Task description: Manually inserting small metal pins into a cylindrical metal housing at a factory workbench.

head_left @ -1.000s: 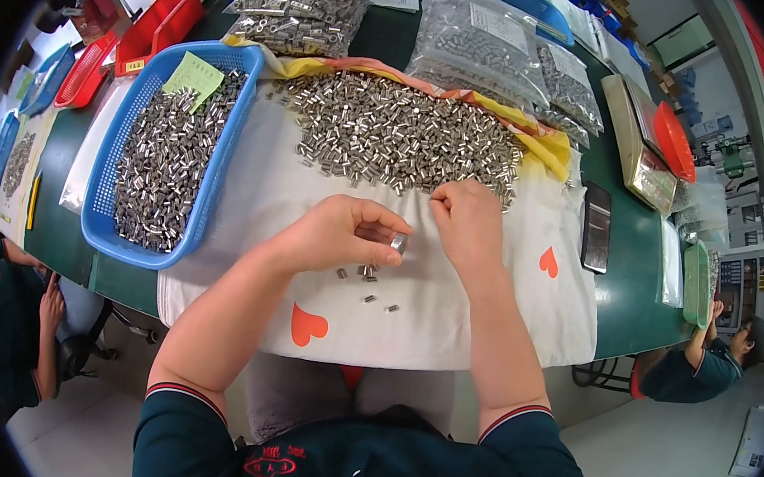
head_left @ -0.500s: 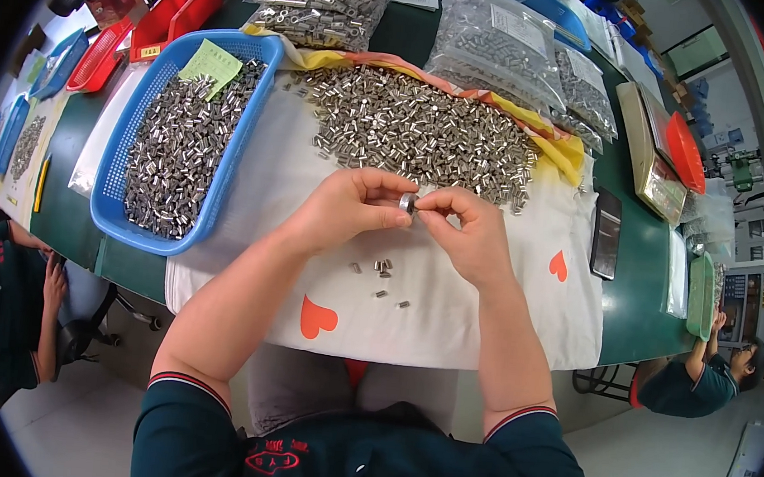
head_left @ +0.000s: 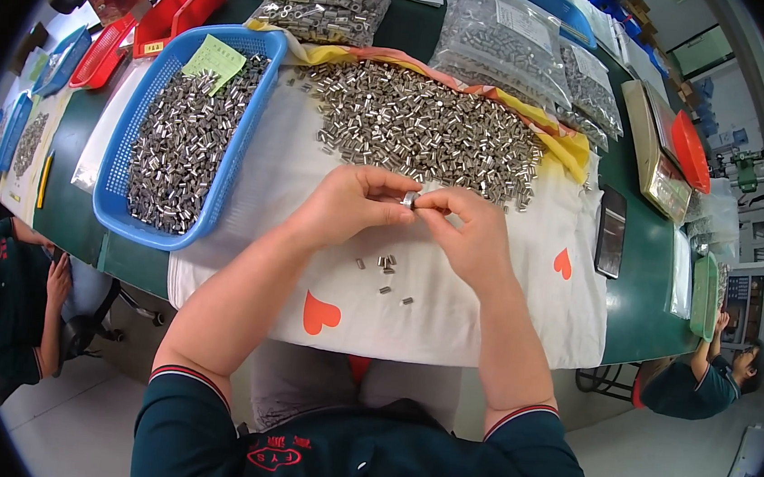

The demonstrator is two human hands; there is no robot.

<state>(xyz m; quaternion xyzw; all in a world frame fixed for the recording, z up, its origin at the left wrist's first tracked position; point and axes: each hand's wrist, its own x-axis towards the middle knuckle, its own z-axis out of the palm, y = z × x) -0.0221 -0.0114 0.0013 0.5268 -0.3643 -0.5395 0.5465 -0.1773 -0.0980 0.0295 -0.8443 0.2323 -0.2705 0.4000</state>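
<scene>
My left hand (head_left: 348,206) and my right hand (head_left: 464,237) meet fingertip to fingertip above a white cloth with red hearts (head_left: 447,321). Between them they pinch a small shiny metal cylinder (head_left: 410,200). A few loose metal pieces (head_left: 385,271) lie on the cloth just below the hands. Beyond the hands spreads a large heap of the same small metal cylinders (head_left: 428,129).
A blue basket (head_left: 258,91) full of metal pieces, with a yellow-green note on it, stands to the left. Clear bags of parts (head_left: 508,41) and red trays (head_left: 179,12) lie at the back. A dark phone (head_left: 611,231) lies at the right. Other people sit at the far left (head_left: 9,297) and lower right (head_left: 705,385).
My two hands have come together from slightly apart and lifted off the cloth. They now hold one metal piece between their fingertips.
</scene>
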